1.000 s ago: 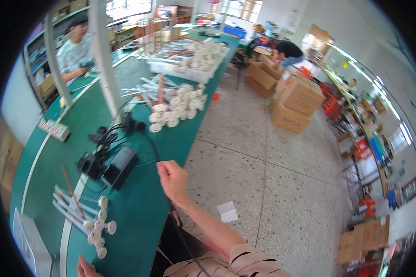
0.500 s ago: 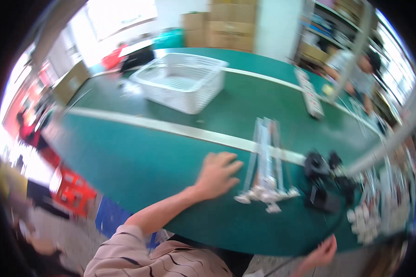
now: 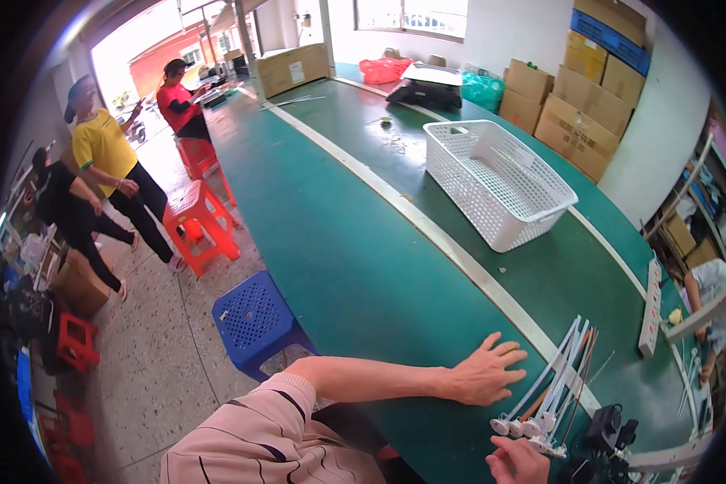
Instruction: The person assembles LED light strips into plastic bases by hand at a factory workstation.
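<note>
My left hand (image 3: pixel 486 373) rests palm down on the green tabletop with fingers spread, holding nothing. Just to its right lies a bundle of thin white and brown rods (image 3: pixel 558 377) with round white end pieces (image 3: pixel 515 426) turned toward me. My right hand (image 3: pixel 518 461) is at the lower edge, close below those end pieces. Its fingers are curled in, and whatever they may hold is hidden. Black adapter-like devices (image 3: pixel 609 431) sit to the right of the bundle, partly cut off by the dark rim.
A white perforated basket (image 3: pixel 504 181) stands farther back on the green table (image 3: pixel 339 218). A white power strip (image 3: pixel 652 310) lies at the right, near a co-worker (image 3: pixel 710 298). A blue stool (image 3: pixel 254 319) and red stools (image 3: pixel 202 222) line the left side, where several people stand or sit.
The view has swung to the left, so the table items appear farther right and people at left come into sight. My left hand stays spread beside the bundle; my right hand is now nearer its white ends.
</note>
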### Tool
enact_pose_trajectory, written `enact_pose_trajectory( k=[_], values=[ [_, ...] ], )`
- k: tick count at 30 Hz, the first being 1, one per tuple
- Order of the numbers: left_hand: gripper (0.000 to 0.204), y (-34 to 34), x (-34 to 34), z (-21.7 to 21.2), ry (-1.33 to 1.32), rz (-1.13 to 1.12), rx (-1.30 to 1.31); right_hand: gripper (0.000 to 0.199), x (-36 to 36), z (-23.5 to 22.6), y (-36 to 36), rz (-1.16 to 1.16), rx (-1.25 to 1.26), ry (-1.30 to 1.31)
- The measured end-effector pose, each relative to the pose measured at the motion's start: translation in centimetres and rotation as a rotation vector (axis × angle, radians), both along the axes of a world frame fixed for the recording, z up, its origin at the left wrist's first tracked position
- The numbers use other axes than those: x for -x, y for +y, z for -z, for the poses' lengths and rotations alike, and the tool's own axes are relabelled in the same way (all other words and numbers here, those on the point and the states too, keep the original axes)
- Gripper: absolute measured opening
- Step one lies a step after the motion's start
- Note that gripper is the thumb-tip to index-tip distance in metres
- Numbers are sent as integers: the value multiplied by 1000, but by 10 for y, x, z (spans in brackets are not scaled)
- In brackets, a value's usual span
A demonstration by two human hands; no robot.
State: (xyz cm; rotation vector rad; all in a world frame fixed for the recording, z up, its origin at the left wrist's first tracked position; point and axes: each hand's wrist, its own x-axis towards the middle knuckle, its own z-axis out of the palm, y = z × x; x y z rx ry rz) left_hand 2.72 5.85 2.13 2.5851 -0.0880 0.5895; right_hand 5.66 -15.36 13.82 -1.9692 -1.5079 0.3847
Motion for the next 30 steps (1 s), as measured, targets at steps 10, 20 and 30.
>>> enact_pose_trajectory(
  k=[10,20,30],
  values=[
    [49,-1,0,7,-35,4,25,22,-13,-87,-2,-362,42,202],
    [48,-4,-4,5,-2,52,37,23,-12,-68,14,-430,-125,261],
    [46,-4,-3,7,-15,46,25,23,-11,-59,14,-399,-307,257]
  ],
)
